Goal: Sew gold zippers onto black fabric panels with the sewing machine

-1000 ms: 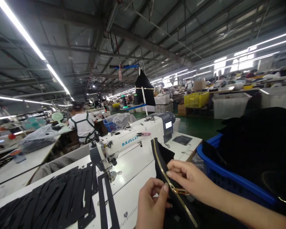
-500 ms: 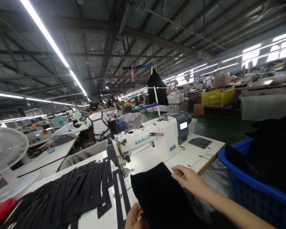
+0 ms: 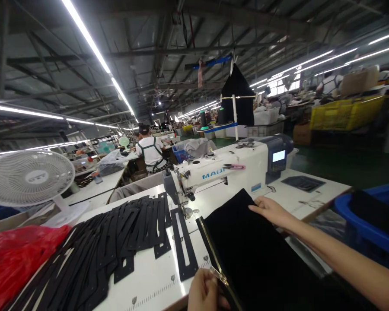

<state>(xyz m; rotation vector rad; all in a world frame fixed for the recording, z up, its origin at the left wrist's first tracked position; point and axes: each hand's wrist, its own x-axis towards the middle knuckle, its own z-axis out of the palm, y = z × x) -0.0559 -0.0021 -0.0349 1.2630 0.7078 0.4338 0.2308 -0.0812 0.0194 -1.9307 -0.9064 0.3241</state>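
Observation:
A large black fabric piece (image 3: 256, 250) lies in front of me, partly on the sewing table and running off its front edge. Along its left side runs a gold zipper (image 3: 213, 244) with a metal slider near the bottom. My left hand (image 3: 205, 290) is closed at that slider, pinching the zippered edge. My right hand (image 3: 272, 211) grips the fabric's upper right edge between thumb and fingers. Just beyond the fabric's far left corner stands the white sewing machine (image 3: 220, 162), its presser foot close to that corner. A slotted black strip (image 3: 192, 268) lies left of the fabric.
Many overlapping black slotted pieces (image 3: 116, 242) cover the table's left. Beside them are a red plastic bag (image 3: 22, 255) and a white fan (image 3: 32, 177). A blue basket (image 3: 369, 229) with dark fabric stands at right. Ahead, a co-worker (image 3: 150, 151) sits facing away.
The view has swung left and down. The fabric's left edge has turned up, showing the gold zipper and slider at my left hand. My right hand still holds the right edge.

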